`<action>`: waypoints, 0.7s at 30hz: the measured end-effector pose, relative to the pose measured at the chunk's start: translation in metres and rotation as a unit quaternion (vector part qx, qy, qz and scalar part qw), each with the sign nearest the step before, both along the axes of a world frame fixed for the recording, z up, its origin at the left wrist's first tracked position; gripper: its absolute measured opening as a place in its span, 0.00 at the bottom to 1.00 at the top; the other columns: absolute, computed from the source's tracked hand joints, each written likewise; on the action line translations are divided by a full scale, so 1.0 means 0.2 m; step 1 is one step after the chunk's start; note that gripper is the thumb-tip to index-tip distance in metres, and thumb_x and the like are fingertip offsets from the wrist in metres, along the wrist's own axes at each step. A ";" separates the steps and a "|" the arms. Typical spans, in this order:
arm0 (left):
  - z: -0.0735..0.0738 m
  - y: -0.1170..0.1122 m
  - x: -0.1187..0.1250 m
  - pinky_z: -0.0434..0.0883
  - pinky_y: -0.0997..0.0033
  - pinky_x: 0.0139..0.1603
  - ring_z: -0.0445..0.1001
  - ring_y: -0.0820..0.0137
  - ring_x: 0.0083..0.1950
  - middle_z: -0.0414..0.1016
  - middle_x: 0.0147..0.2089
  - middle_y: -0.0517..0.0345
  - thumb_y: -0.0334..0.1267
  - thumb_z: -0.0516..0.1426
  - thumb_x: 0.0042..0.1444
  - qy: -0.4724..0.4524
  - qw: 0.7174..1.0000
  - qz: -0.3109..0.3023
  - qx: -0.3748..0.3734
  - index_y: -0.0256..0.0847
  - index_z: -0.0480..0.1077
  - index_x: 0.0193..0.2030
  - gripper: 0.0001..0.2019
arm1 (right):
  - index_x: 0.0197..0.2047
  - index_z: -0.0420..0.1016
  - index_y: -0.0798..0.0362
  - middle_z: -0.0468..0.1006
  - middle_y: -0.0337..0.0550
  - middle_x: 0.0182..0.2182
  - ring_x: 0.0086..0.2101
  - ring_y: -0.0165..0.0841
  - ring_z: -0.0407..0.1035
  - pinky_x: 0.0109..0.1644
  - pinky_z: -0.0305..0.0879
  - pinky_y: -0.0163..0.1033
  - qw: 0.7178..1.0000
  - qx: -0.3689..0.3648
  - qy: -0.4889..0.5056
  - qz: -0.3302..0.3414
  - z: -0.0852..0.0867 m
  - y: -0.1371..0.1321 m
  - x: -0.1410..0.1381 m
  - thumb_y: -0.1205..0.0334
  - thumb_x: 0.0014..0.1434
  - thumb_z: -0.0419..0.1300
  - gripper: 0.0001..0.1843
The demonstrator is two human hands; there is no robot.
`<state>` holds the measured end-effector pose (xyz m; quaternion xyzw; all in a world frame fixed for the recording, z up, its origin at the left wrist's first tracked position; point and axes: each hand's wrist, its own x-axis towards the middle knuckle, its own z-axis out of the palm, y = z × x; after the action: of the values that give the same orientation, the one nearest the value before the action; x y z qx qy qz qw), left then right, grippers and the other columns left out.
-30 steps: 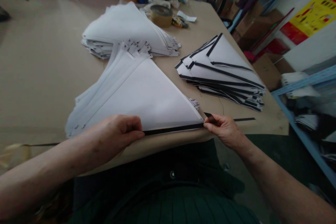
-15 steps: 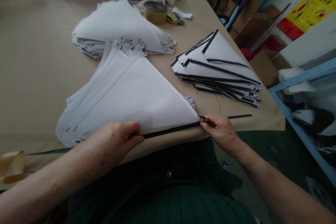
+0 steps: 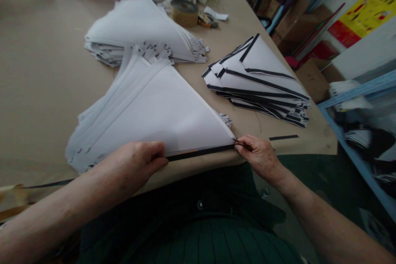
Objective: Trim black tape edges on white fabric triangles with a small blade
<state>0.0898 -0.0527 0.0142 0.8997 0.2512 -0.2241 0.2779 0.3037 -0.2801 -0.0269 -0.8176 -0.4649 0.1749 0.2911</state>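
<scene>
A fan of white, roughly triangular sheets (image 3: 176, 111) lies along the table's near edge. My left hand (image 3: 147, 159) is closed in a pinch on a black tape strip (image 3: 199, 153) at the lower border of the top sheet. That strip runs tight to my right hand (image 3: 260, 152), whose fingers are closed at the sheet's right corner. Small dark pointed snips (image 3: 244, 144) stick out between the right thumb and fingers, their tips by the corner. Whether the right fingers also grip the tape end is hidden.
Behind lies another white sheet stack (image 3: 133, 24). To the right is a pile of black-edged sheets (image 3: 262, 78), with a loose black strip (image 3: 284, 137) nearer me. Farther back are a tape roll (image 3: 185, 12) and a yellow-handled tool (image 3: 207, 20). A blue shelf frame (image 3: 361, 90) stands right.
Both hands stay nearly in place, the left shifting slightly up. The snips' pointed tips now show more clearly at the sheet's corner. The yellowish band at far left has shifted slightly.
</scene>
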 end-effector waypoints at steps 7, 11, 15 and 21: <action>0.00 0.00 0.00 0.53 0.69 0.27 0.64 0.68 0.25 0.67 0.23 0.58 0.45 0.47 0.55 0.000 1.000 -0.006 0.006 0.42 0.66 0.26 0.14 | 0.32 0.73 0.52 0.75 0.40 0.29 0.32 0.31 0.68 0.35 0.57 0.34 0.999 -0.043 -0.029 -0.012 0.01 0.03 -0.01 0.63 0.59 0.54 0.08; 0.00 0.00 0.00 0.53 0.69 0.27 0.64 0.69 0.25 0.67 0.23 0.59 0.45 0.47 0.56 -0.001 1.000 -0.009 0.022 0.42 0.66 0.27 0.13 | 0.30 0.71 0.52 0.74 0.40 0.26 0.29 0.31 0.67 0.33 0.55 0.35 0.991 -0.114 -0.067 -0.031 0.02 0.06 0.00 0.60 0.58 0.55 0.08; 0.00 0.00 0.00 0.53 0.70 0.27 0.64 0.69 0.24 0.67 0.23 0.58 0.44 0.48 0.56 0.002 1.000 -0.011 0.026 0.41 0.67 0.27 0.13 | 0.29 0.69 0.51 0.73 0.38 0.24 0.26 0.31 0.65 0.31 0.53 0.35 0.983 -0.150 -0.085 -0.056 0.06 0.06 0.01 0.56 0.56 0.57 0.08; 0.01 -0.02 0.00 0.52 0.70 0.27 0.65 0.69 0.25 0.69 0.25 0.58 0.44 0.49 0.56 -0.011 1.000 -0.003 0.026 0.42 0.68 0.29 0.12 | 0.35 0.70 0.51 0.73 0.39 0.28 0.30 0.30 0.67 0.34 0.59 0.33 0.999 -0.001 -0.009 0.052 0.17 0.09 -0.09 0.65 0.56 0.56 0.02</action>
<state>0.0902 -0.0562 0.0156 0.9098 0.2513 -0.2086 0.2561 0.2855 -0.2627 0.0073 -0.7943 -0.5090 0.1826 0.2767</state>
